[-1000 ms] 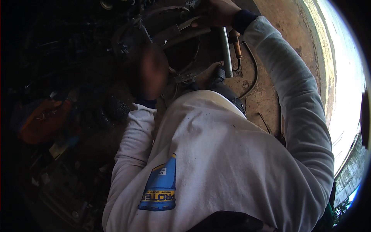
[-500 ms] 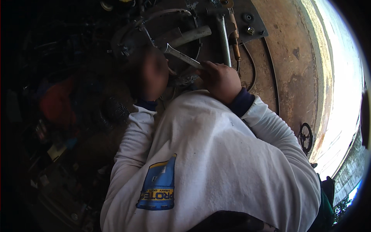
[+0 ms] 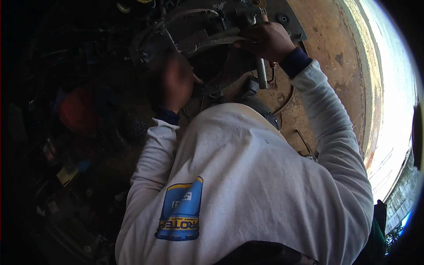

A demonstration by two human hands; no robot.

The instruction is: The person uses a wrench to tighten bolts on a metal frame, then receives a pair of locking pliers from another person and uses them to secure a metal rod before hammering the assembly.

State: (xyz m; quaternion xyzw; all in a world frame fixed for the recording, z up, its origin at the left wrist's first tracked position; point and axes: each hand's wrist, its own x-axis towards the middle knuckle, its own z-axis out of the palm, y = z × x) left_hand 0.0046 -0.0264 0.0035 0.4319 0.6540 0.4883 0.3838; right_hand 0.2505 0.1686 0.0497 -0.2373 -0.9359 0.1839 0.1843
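My right hand (image 3: 270, 40) is wrapped round the near-right end of a steel wrench (image 3: 219, 41). The wrench lies almost level across the dark metal workpiece (image 3: 207, 66), its other end pointing left. Beneath my right hand stands a grey metal pipe (image 3: 262, 73), upper part covered. To the left, my left hand (image 3: 177, 84) is at the workpiece's near left edge, dark and blurred, so its fingers cannot be made out. A thin curved metal rod (image 3: 170, 37) runs down toward that hand.
A dark plate with a round rubber-like piece (image 3: 283, 19) lies at the far right. A hose (image 3: 286, 100) curves over the brown floor (image 3: 329, 84). A red item (image 3: 79, 112) and dim clutter lie left. My shoe (image 3: 251, 86) shows below the workpiece.
My right hand has moved up and right with the wrench, which has swung from slanting to nearly level. My left hand has stayed in place. The shoe and more floor have come into view.
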